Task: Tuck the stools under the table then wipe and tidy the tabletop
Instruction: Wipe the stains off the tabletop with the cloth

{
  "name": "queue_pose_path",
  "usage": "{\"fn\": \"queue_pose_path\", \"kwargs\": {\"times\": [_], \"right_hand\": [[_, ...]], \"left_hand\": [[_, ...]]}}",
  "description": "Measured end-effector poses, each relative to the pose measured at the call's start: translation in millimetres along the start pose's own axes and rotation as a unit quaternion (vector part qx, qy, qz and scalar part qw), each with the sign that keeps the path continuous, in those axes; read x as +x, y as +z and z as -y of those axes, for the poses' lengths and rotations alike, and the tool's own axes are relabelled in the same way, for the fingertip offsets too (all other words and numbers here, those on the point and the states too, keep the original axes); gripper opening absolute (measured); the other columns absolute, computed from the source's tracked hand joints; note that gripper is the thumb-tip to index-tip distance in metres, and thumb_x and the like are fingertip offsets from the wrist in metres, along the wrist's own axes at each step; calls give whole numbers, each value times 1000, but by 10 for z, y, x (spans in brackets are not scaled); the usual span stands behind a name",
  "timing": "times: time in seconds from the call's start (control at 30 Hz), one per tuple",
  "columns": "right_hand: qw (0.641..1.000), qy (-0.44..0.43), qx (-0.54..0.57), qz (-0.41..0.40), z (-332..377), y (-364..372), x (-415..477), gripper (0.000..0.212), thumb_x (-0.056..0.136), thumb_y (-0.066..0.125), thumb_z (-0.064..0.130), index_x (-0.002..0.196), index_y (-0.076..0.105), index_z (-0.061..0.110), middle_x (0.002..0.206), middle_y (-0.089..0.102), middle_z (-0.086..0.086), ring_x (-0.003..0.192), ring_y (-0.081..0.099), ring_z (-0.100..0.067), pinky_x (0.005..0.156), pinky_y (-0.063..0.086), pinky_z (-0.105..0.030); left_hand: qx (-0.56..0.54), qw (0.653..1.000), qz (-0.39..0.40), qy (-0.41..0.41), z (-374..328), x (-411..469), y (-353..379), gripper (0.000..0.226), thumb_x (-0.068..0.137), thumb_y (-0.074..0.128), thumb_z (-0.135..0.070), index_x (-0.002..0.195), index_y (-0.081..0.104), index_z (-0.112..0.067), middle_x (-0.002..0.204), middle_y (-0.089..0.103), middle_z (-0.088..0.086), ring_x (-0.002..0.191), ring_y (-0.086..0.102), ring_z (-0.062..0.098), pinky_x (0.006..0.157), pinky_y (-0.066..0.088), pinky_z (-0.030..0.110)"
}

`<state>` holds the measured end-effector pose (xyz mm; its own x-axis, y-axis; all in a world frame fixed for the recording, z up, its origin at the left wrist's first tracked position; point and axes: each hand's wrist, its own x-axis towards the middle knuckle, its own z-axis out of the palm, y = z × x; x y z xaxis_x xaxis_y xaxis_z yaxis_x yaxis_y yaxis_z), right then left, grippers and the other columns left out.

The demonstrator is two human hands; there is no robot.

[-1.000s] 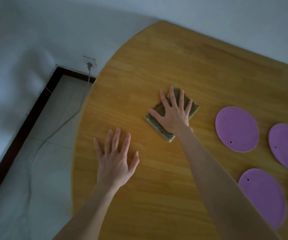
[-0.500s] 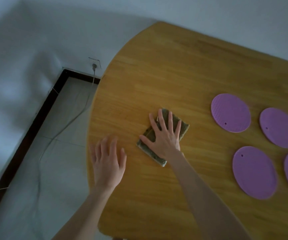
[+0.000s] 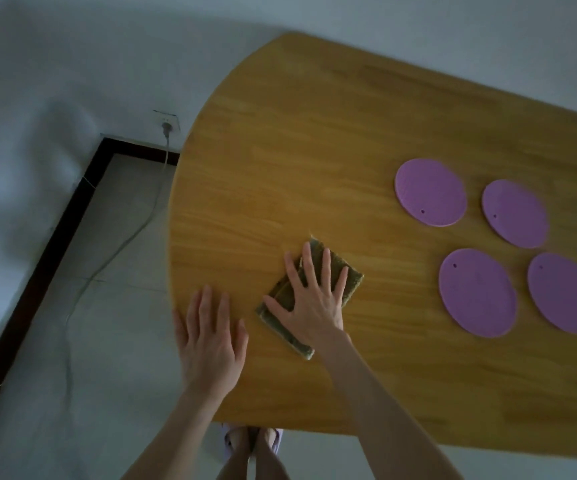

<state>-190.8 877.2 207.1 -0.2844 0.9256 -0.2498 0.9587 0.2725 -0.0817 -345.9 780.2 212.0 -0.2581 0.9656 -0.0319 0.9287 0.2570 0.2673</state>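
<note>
A folded olive-green cloth [image 3: 347, 278] lies flat on the wooden tabletop [image 3: 314, 150] near its rounded left end. My right hand [image 3: 311, 303] presses on the cloth with its fingers spread and straight. My left hand [image 3: 210, 337] rests flat on the table's left edge, beside the cloth and apart from it, holding nothing. Several round purple mats sit to the right, the nearest [image 3: 477, 292] and another behind it [image 3: 430, 192]. No stool is in view.
A white wall runs behind the table. A wall socket [image 3: 166, 123] with a plugged-in grey cable [image 3: 113, 251] sits to the left, the cable trailing over the tiled floor. A dark skirting board [image 3: 48, 244] lines that floor. My feet [image 3: 252, 441] show below the near edge.
My right hand has dragged the cloth toward me and to the left across the tabletop. My left hand has slid back to the table's left edge.
</note>
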Motion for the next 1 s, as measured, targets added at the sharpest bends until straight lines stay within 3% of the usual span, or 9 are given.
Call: {"fn": "queue_pose_path", "kwargs": {"times": [0.17,0.27,0.5,0.83,1.0], "right_hand": [[992,126,16,-1,-569,-26,-254,93,73,1,87,151,-7,36,160,-17,1,145,-17,-32,112,-8,-63],[989,147,29,3,-495,-32,-268,94,72,-1,86,150,-9,36,160,-18,-1,144,-20,-35,111,-11,-63],[999,40,24,-11,-59,143,-480,89,78,17,84,150,-7,37,161,-12,-2,145,-17,-36,111,-12,-63],[999,48,9,2,-536,-31,-323,92,76,10,85,151,-7,34,160,-15,1,143,-18,-39,109,-14,-65],[995,-99,-10,15,-207,10,-457,88,79,18,81,151,2,34,161,-11,-1,142,-21,-40,109,-7,-68]], "left_hand": [[6,1000,15,-5,10,22,32,59,89,34,-43,130,49,-5,140,43,22,131,33,38,111,17,59],[10,1000,16,-3,19,17,59,59,89,34,-43,130,48,-4,140,42,23,132,32,39,111,15,60],[19,999,28,-16,9,8,83,60,88,30,-46,132,44,-7,143,39,21,135,28,36,112,11,56],[22,1000,12,-16,-49,9,53,61,89,30,-44,129,48,-2,141,40,24,133,30,40,110,16,61],[31,999,20,-25,-83,-11,16,65,89,26,-47,134,44,-4,144,37,22,135,28,39,112,14,58]]}}
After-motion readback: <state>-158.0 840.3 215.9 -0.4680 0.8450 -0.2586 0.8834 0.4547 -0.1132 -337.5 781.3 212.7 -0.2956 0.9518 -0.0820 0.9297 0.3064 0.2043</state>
